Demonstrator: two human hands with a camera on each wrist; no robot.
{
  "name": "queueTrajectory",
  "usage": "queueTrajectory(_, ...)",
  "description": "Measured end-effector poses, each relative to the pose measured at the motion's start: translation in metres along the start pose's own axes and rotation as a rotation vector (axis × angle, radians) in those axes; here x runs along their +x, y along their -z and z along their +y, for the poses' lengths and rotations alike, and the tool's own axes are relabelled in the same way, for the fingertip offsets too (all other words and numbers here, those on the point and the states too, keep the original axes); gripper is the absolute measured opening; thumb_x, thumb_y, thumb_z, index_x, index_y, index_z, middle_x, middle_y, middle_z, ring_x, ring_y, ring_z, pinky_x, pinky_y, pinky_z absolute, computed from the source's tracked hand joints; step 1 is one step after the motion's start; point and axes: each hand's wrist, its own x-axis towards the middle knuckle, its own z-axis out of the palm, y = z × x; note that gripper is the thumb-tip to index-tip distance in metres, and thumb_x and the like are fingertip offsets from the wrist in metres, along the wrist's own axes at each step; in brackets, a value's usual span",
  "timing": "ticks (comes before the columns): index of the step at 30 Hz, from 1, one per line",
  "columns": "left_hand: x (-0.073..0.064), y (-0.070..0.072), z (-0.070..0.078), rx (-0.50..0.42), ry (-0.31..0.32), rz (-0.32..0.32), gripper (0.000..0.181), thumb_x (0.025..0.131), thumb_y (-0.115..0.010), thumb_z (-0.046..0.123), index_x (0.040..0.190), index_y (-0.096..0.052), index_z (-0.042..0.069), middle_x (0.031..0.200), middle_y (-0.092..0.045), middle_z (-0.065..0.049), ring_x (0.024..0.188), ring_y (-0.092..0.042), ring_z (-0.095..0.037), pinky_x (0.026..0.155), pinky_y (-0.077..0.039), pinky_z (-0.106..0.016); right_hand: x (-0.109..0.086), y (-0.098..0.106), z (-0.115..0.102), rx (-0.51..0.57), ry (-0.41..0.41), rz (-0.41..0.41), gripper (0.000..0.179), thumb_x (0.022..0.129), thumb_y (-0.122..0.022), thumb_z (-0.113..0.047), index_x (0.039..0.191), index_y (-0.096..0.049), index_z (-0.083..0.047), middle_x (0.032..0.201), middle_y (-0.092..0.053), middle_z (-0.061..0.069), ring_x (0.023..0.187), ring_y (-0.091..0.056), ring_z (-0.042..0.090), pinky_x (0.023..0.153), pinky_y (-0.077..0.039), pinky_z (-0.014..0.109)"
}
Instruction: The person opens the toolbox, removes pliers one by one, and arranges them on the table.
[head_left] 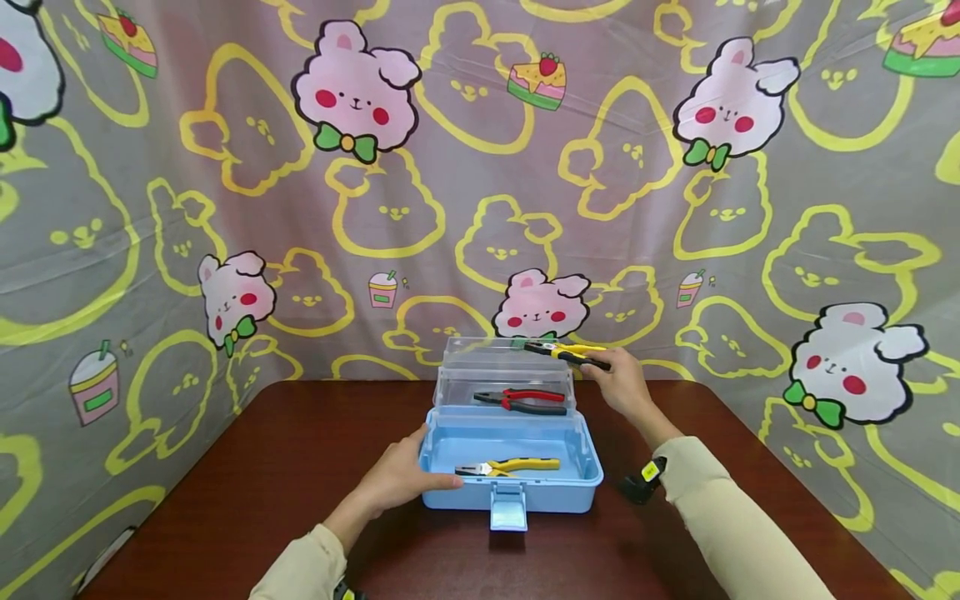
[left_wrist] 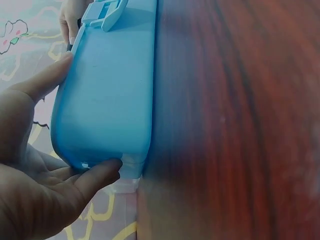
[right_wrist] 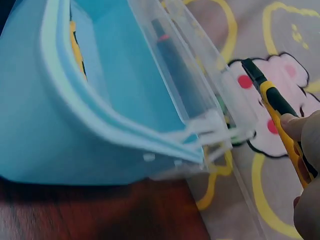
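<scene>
My left hand (head_left: 397, 471) holds the left front corner of a light blue toolbox (head_left: 555, 497), its thumb along the front rim and its fingers at the side wall. Up at the raised clear trays (head_left: 465, 371), my right hand (head_left: 621, 379) grips a pair of yellow-and-black pliers (right_wrist: 272, 100) by the handles, jaws pointing left over the top tray. Red-and-black pliers (head_left: 536, 408) lie in the lower clear tray. In the blue bottom of the box rests a second yellow-handled pair of pliers (head_left: 528, 463), partly hidden by the front wall.
The toolbox stands on a dark reddish-brown table (head_left: 300, 467), its front latch (head_left: 508, 510) hanging down. A grey curtain (head_left: 300, 225) with rabbit prints hangs behind the table and at both sides.
</scene>
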Motion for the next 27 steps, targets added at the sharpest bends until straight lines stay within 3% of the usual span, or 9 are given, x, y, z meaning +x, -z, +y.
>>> queueTrajectory(9,0.002,-0.006,0.002,0.035,0.004,0.038,0.121,0.071,-0.092,0.055,0.159,-0.032,-0.004,0.138,-0.061,-0.02,0.114,-0.065,-0.03,0.094,-0.052,-0.053,-0.014,0.019,0.033,-0.103,-0.015,0.059,0.028,0.097,-0.074,-0.011,0.12,-0.074,0.006,0.107,-0.064,0.024,0.096,-0.059,0.04,0.081,-0.048,0.053)
queueTrajectory(15,0.002,-0.006,-0.001,0.018,-0.015,0.017,0.12,0.073,-0.091,0.054,0.159,-0.031,-0.003,0.138,-0.061,-0.021,0.115,-0.065,-0.032,0.095,-0.052,-0.054,-0.025,0.026,0.053,-0.149,-0.052,0.107,0.028,0.097,-0.074,-0.011,0.119,-0.074,0.005,0.109,-0.065,0.028,0.103,-0.059,0.045,0.088,-0.045,0.059)
queueTrajectory(20,0.002,-0.005,-0.002,0.005,-0.028,0.0,0.119,0.074,-0.091,0.054,0.159,-0.03,-0.003,0.139,-0.061,-0.02,0.115,-0.065,-0.031,0.096,-0.051,-0.054,-0.035,0.031,0.07,-0.162,-0.131,0.102,0.03,0.099,-0.072,-0.014,0.123,-0.072,0.005,0.117,-0.062,0.029,0.112,-0.056,0.05,0.091,-0.044,0.062)
queueTrajectory(27,0.004,-0.004,-0.003,0.013,-0.019,-0.008,0.119,0.076,-0.09,0.055,0.161,-0.027,-0.001,0.143,-0.058,-0.019,0.117,-0.064,-0.03,0.096,-0.052,-0.054,-0.046,0.038,0.094,-0.165,-0.262,0.052,0.035,0.102,-0.069,-0.019,0.13,-0.07,0.001,0.129,-0.059,0.028,0.117,-0.054,0.049,0.085,-0.045,0.061)
